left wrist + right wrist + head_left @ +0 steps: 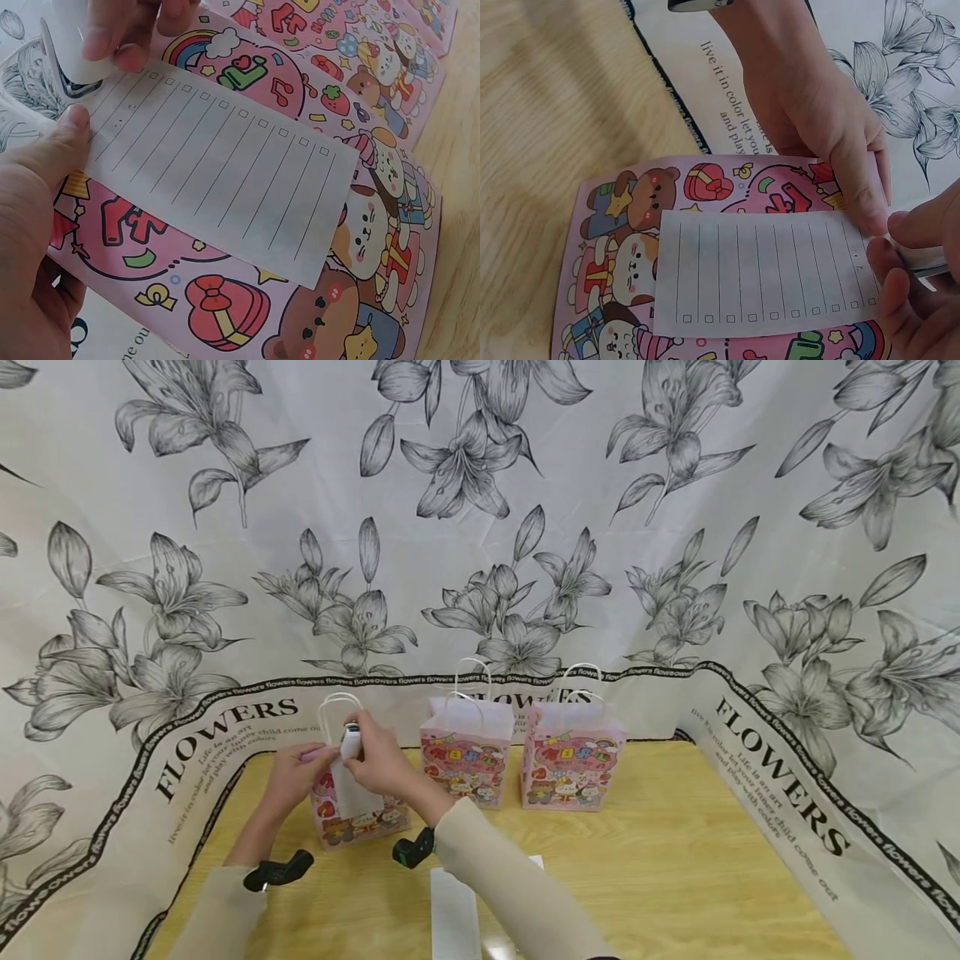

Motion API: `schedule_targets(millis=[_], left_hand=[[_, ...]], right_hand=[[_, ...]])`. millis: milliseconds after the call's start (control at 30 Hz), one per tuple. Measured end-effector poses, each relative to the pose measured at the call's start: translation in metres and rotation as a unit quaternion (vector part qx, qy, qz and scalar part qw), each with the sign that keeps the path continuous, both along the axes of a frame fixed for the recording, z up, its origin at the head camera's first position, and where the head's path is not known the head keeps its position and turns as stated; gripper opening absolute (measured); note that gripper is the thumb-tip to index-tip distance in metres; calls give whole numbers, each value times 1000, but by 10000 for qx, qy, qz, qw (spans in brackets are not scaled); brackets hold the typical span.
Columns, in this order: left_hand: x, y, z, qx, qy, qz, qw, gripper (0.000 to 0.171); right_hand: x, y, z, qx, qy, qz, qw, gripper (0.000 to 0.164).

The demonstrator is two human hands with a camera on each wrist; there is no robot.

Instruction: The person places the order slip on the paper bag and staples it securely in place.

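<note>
At the table's left, a pink cartoon-printed paper gift bag stands with white loop handles. A white lined checklist slip lies against its front, top end at the bag's upper edge. My left hand pinches the slip and bag edge, thumb in front and fingers behind. In my right hand is a white stapler with a metal end, gripped over the slip's top end. The left wrist view shows the stapler's metal end right at the slip's edge, next to the left thumb.
Two similar pink gift bags stand to the right, handles up. White paper strips lie on the wooden table near the front, partly under the right sleeve. A flower-printed cloth hangs behind and along both sides.
</note>
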State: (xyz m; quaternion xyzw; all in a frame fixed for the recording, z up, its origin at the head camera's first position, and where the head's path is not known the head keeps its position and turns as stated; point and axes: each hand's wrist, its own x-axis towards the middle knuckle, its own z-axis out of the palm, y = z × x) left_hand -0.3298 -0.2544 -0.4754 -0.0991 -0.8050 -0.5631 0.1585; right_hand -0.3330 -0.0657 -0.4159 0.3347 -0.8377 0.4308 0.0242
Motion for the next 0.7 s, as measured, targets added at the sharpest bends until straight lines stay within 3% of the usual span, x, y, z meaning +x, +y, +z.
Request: schedule_targets(millis=[133,300,500,700], left_hand=[[3,0,2,88,-81,-110,9999,23],[15,7,20,66,75,-238,9997,21],[23,12,30,-98,-10,-212,9997,22],[23,11,29,-19,-9,-169,9999,21]], right_hand=[[-2,-3,-1,424,489,-140,9978,50],[-5,-4,7,1379,894,-457,9853,53],[-10,-4,15,2140,903,-432,9717,51],[-15,-6,17,2227,642,-262,9724,52]])
